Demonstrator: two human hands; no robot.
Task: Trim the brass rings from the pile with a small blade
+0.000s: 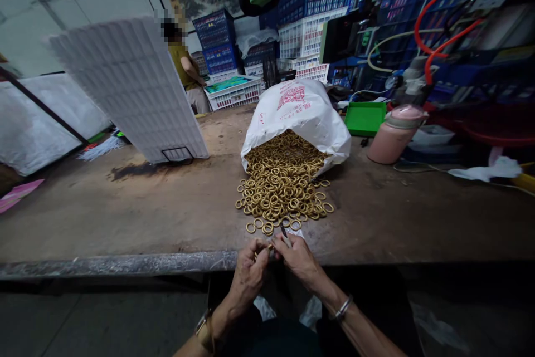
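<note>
A white sack [298, 109] lies on its side on the brown workbench [125, 206], spilling a heap of small brass-coloured rings [282, 181] toward me. At the bench's near edge my left hand [249, 273] is closed, pinching one ring [267, 247] between its fingertips. My right hand [297, 257] is closed around a thin dark tool [285, 234] whose tip points up by that ring. Both hands meet just in front of the nearest loose rings. A watch sits on my left wrist and a metal bangle on my right.
A tall leaning stack of white trays [134, 84] stands at the left of the bench. A green tray [365, 117] and a pink flask [395, 134] sit at the right, with orange hoses and blue crates behind. Another person [186, 67] stands at the far end.
</note>
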